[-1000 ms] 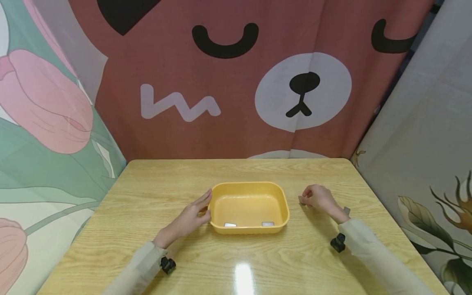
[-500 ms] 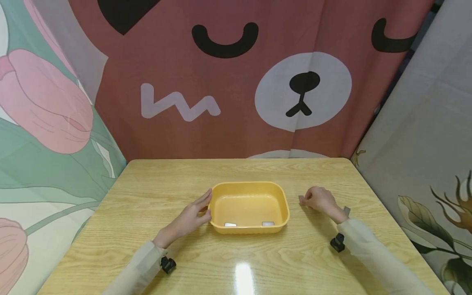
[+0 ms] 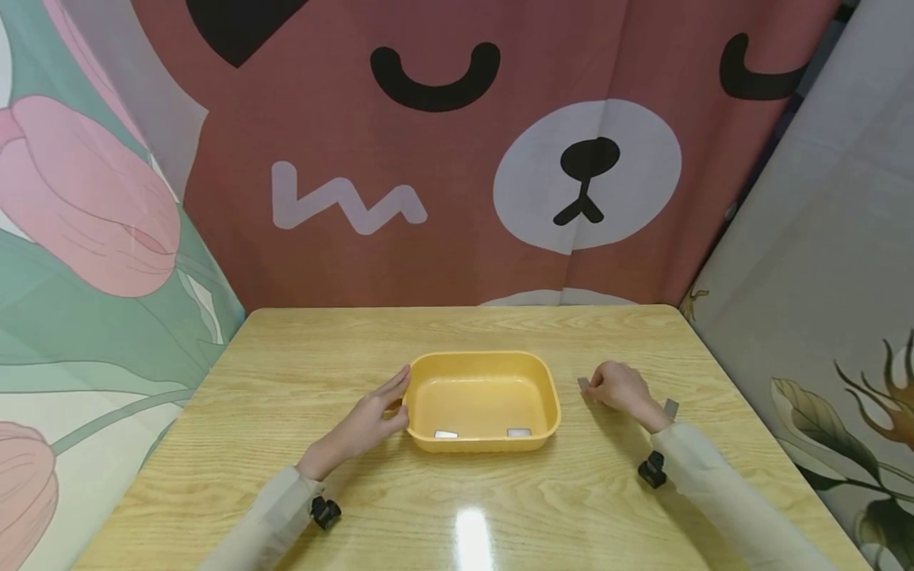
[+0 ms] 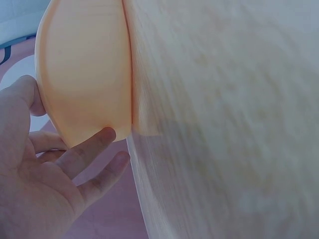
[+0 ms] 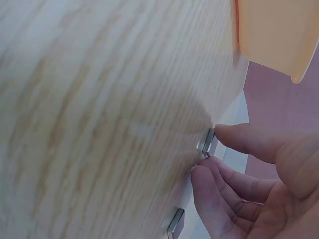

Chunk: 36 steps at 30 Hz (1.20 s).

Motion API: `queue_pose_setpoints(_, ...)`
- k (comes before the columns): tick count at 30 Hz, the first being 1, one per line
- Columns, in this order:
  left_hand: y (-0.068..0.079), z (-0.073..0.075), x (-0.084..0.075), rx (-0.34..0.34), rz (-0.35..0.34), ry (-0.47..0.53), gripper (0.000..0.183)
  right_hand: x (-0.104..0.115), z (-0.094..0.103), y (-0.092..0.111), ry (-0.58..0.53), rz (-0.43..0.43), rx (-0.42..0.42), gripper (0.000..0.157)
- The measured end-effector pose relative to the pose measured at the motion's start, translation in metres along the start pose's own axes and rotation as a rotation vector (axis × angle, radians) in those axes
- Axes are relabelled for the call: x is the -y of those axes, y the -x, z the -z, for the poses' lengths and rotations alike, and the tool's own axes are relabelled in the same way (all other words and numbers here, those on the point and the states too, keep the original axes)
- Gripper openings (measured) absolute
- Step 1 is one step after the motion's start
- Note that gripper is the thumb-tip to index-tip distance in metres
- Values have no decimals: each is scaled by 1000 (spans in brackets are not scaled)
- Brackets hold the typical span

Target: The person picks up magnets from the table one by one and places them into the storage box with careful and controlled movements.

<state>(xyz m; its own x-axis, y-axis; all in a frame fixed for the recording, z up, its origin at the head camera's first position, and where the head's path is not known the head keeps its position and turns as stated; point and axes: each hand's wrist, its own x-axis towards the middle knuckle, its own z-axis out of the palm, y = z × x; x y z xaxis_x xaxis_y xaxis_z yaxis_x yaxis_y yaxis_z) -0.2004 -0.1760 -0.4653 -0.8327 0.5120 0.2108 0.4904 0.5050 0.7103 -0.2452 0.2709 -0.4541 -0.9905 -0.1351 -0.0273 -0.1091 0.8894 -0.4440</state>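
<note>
A yellow plastic basin (image 3: pixel 484 445) stands mid-table, with two small pale rectangular pieces, left (image 3: pixel 446 434) and right (image 3: pixel 519 433), at its near inner edge. My left hand (image 3: pixel 360 432) touches the basin's left end, its fingers spread and fairly straight. In the left wrist view the thumb lies at the rim and fingertips meet the outer wall (image 4: pixel 84 64). To the right of the basin, my right hand (image 3: pixel 620 387) pinches a small flat silver block (image 5: pixel 209 142) between thumb and fingertips, close to the tabletop. Part of the block shows past the fingers in the head view.
Another silver block (image 3: pixel 671 408) lies on the wooden table (image 3: pixel 400 507) beside the right wrist. Black wrist cameras hang under both sleeves, left (image 3: pixel 325 513) and right (image 3: pixel 653 469). A printed bear curtain (image 3: pixel 457 270) hangs behind the table's far edge.
My right hand has shifted slightly to the right, and more of the silver block shows beside its fingertips. The left hand and the basin have stayed in place.
</note>
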Motion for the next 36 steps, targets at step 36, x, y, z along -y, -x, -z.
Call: queue_pose_setpoints(36, 0, 1, 1, 1, 12, -7, 61, -6, 8, -12, -77, -48, 171, 9)
